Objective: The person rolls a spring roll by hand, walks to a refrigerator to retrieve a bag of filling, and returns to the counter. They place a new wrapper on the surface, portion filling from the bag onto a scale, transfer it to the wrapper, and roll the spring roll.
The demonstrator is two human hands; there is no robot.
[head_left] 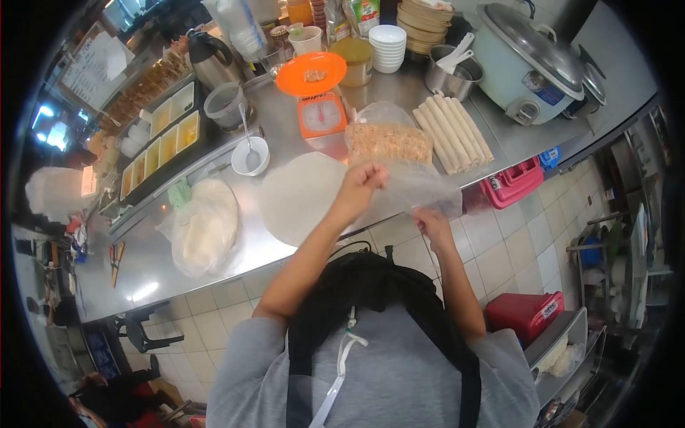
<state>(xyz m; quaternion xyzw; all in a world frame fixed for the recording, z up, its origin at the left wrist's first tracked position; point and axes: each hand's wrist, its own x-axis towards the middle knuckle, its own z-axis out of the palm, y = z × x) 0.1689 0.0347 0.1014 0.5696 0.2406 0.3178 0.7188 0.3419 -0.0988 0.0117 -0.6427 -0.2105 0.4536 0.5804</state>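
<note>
My left hand pinches the upper edge of a thin translucent wrapper sheet, lifted just off the steel counter. My right hand grips the same sheet at its lower edge near the counter's front. A round wrapper lies flat on the counter to the left of my hands. Behind the sheet sits a clear bag of shredded filling. A row of several finished rolls lies to the right of that bag.
An orange kitchen scale stands behind the bag. A bagged stack of wrappers lies at the left, next to a white bowl with a spoon. A rice cooker fills the back right; a tray of sauce compartments sits at the left.
</note>
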